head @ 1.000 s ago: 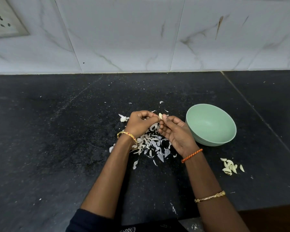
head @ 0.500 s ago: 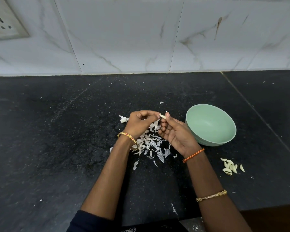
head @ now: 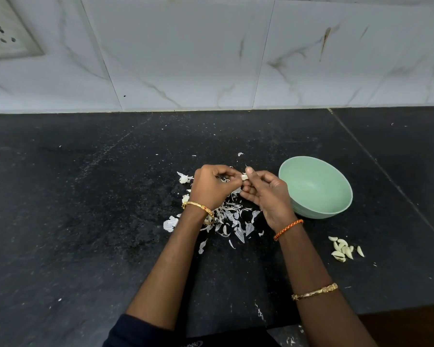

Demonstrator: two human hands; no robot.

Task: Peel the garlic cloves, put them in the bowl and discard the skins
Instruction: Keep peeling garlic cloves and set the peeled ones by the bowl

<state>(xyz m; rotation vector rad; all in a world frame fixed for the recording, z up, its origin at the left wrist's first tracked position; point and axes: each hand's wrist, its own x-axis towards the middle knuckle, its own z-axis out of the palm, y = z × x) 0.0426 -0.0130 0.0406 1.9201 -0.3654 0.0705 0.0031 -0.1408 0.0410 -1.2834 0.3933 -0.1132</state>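
Nearest the viewer, 2 forearms reach out over the dark stone surface (head: 60, 221), the left one leaving a dark sleeve (head: 135, 331) at the lower edge. To the right, a cluster of peeled cloves (head: 342, 249) lies on the bare surface, apart from the bowl, not in it. Between the wrists spreads the heap of papery skins (head: 232, 219), none yet discarded. Above the heap, the left hand (head: 211, 189) and right hand (head: 267, 194) meet, both with fingers curled, pinching 1 garlic clove (head: 244, 177) between their fingertips. Compared with the view 1 s earlier, the clove is held lower and turned more sideways between the fingertips, and the right thumb now lies over its end; the hands have barely shifted otherwise, and the heap, the cluster and the bowl are unchanged. This is judged to be a re-gripping within the peeling step; whether skin is still on the clove is too small to tell. Just right of the hands stands the green bowl (head: 336, 209), tilted toward the viewer; its visible interior holds no cloves. Farthest back, white marble-patterned wall tiles (head: 186, 58) rise from the surface, with a switch plate (head: 8, 41) at upper left. The task is judged partway done: cloves are peeled, but transfer to the bowl and removal of skins remain.
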